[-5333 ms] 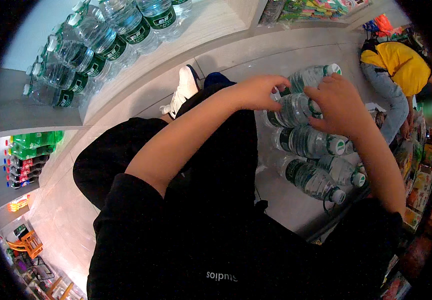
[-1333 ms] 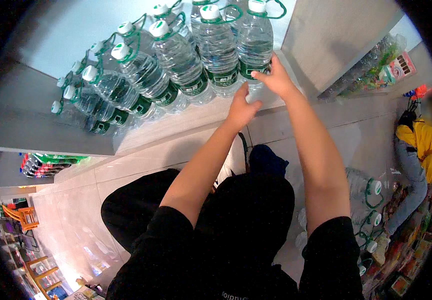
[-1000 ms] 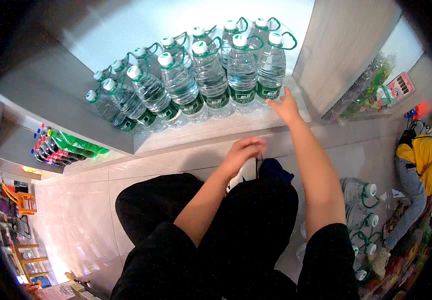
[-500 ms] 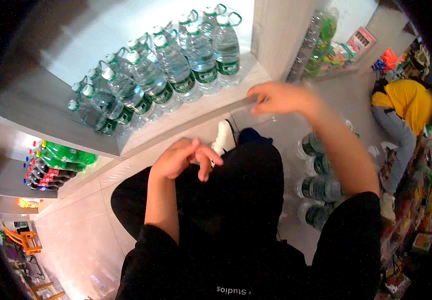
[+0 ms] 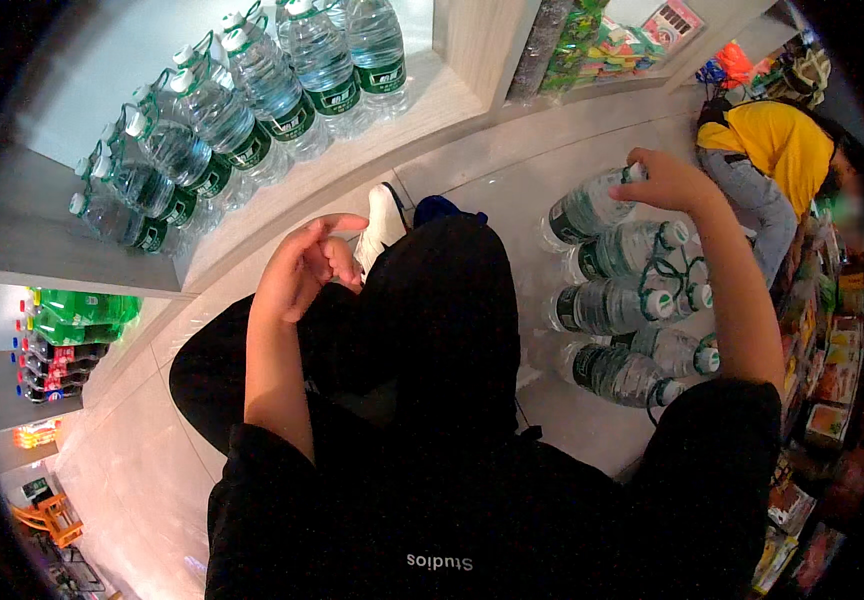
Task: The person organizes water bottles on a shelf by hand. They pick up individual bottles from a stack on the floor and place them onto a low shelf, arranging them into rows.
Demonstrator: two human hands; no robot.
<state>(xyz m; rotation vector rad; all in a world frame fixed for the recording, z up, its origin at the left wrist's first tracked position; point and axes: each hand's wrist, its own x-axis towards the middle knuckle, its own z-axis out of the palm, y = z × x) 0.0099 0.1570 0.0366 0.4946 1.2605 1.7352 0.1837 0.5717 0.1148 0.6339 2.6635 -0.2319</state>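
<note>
My right hand (image 5: 670, 184) is at the top of a large clear water bottle (image 5: 580, 212) with a dark green label. Its thumb and fingers close around the cap end. That bottle stands at the far end of a group of similar water bottles (image 5: 602, 305) on the floor to my right. My left hand (image 5: 304, 262) hovers over my bent leg with nothing in it, index finger stretched out and the others loosely bent. On the shelf ahead and to the left stand rows of matching water bottles (image 5: 217, 120) with white caps and green carry loops.
A shelf edge (image 5: 302, 200) curves ahead of my shoe (image 5: 382, 225). Lower left, another shelf holds green and dark soda bottles (image 5: 62, 345). A person in a yellow top (image 5: 777, 145) bends down at the right, near packaged goods (image 5: 832, 390).
My right hand has swung from in front of the shelf to the floor bottles on the right. The view has turned right, and my left hand stays over my leg, still empty.
</note>
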